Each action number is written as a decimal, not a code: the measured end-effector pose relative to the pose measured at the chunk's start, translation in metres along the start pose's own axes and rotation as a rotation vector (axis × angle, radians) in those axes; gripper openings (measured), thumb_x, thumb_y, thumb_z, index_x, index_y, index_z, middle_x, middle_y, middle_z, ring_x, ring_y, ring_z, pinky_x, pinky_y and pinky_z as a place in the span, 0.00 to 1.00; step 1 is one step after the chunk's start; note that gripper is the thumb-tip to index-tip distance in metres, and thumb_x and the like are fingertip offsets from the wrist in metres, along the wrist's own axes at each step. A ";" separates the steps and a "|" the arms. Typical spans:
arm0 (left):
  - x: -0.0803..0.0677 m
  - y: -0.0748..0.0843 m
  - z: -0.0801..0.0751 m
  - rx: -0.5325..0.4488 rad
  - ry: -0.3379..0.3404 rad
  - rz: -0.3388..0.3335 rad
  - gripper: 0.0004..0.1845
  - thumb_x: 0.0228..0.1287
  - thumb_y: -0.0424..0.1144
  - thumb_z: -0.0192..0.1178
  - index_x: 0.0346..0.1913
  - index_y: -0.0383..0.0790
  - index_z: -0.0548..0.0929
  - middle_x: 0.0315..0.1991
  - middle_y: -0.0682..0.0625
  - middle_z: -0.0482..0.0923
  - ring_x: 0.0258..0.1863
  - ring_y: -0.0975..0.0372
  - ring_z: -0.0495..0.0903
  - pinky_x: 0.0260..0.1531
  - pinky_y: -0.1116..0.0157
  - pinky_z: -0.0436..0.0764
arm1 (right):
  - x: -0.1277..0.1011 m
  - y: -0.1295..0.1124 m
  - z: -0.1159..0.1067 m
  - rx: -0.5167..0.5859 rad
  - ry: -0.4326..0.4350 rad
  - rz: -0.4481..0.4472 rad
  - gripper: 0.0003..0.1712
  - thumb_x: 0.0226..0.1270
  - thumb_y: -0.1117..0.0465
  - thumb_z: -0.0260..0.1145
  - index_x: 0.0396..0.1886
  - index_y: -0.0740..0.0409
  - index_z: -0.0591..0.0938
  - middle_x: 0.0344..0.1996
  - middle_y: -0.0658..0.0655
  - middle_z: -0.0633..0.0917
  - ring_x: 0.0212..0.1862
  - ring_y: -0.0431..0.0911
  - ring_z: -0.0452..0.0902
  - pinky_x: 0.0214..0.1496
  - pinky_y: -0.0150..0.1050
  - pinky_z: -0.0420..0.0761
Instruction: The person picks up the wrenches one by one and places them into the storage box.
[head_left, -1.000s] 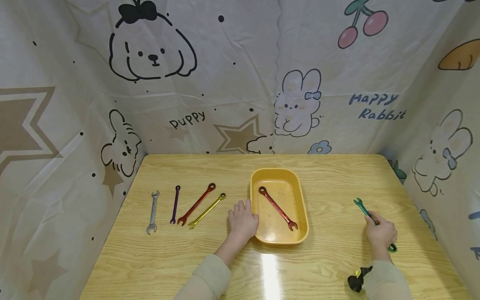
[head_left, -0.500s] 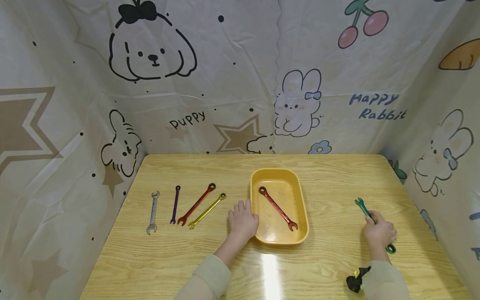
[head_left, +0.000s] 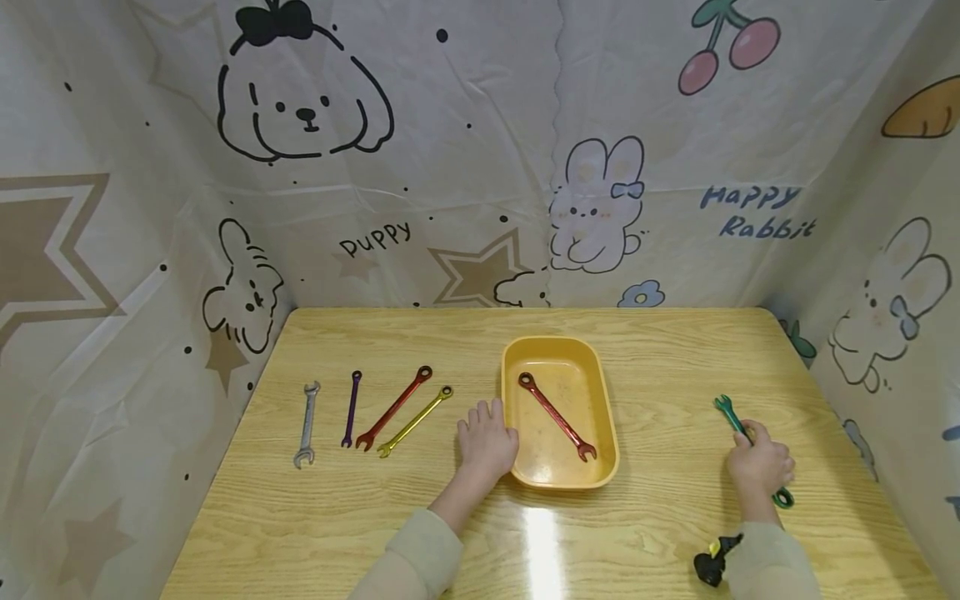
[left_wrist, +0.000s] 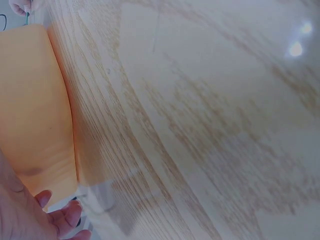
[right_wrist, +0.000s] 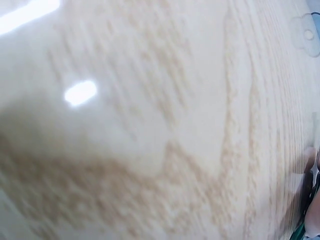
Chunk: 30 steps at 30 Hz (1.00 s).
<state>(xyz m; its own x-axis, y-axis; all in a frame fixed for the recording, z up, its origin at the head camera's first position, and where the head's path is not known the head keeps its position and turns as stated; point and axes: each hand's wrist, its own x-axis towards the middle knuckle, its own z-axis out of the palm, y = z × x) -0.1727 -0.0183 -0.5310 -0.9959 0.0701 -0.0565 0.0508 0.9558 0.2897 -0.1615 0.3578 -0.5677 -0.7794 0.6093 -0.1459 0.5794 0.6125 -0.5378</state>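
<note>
My right hand (head_left: 759, 468) grips a green wrench (head_left: 727, 411) at the right side of the wooden table (head_left: 675, 367); the wrench's open end sticks out above the fist and its ring end (head_left: 783, 499) below. My left hand (head_left: 486, 440) lies flat on the table with relaxed fingers, touching the left wall of a yellow tray (head_left: 558, 348). A red wrench (head_left: 557, 416) lies slantwise inside the tray. The left wrist view shows the tray's wall (left_wrist: 30, 100) and my fingertips (left_wrist: 55, 215).
Several wrenches lie in a row on the left of the table: silver (head_left: 306, 423), purple (head_left: 350, 407), red (head_left: 393, 407) and yellow (head_left: 414, 421). Printed fabric walls (head_left: 450, 167) close in the table on three sides.
The right hand with the green wrench has shifted very slightly; the left hand has stayed where it was.
</note>
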 end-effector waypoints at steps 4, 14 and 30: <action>0.000 0.000 0.000 0.002 0.001 0.002 0.14 0.61 0.43 0.47 0.45 0.39 0.64 0.36 0.44 0.64 0.35 0.54 0.64 0.35 0.55 0.65 | -0.001 -0.001 -0.002 0.002 -0.001 -0.015 0.23 0.73 0.56 0.41 0.63 0.57 0.63 0.51 0.81 0.63 0.52 0.72 0.56 0.51 0.61 0.54; 0.000 0.000 0.000 0.000 -0.003 0.004 0.14 0.61 0.43 0.46 0.45 0.39 0.63 0.37 0.45 0.64 0.35 0.54 0.64 0.35 0.55 0.65 | -0.003 0.001 -0.001 0.024 0.008 -0.024 0.22 0.73 0.57 0.41 0.63 0.58 0.64 0.51 0.81 0.63 0.53 0.72 0.55 0.54 0.61 0.52; 0.000 0.000 -0.001 -0.011 -0.001 0.009 0.14 0.61 0.43 0.47 0.45 0.39 0.63 0.36 0.45 0.64 0.35 0.54 0.64 0.35 0.56 0.65 | -0.003 0.002 0.004 0.054 0.047 -0.030 0.22 0.73 0.58 0.43 0.63 0.60 0.65 0.52 0.80 0.63 0.56 0.72 0.55 0.56 0.63 0.52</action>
<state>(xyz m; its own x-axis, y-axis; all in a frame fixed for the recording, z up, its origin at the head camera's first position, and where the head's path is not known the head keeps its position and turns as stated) -0.1723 -0.0188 -0.5300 -0.9954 0.0786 -0.0551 0.0585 0.9519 0.3009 -0.1589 0.3554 -0.5714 -0.7833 0.6150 -0.0907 0.5414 0.6030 -0.5859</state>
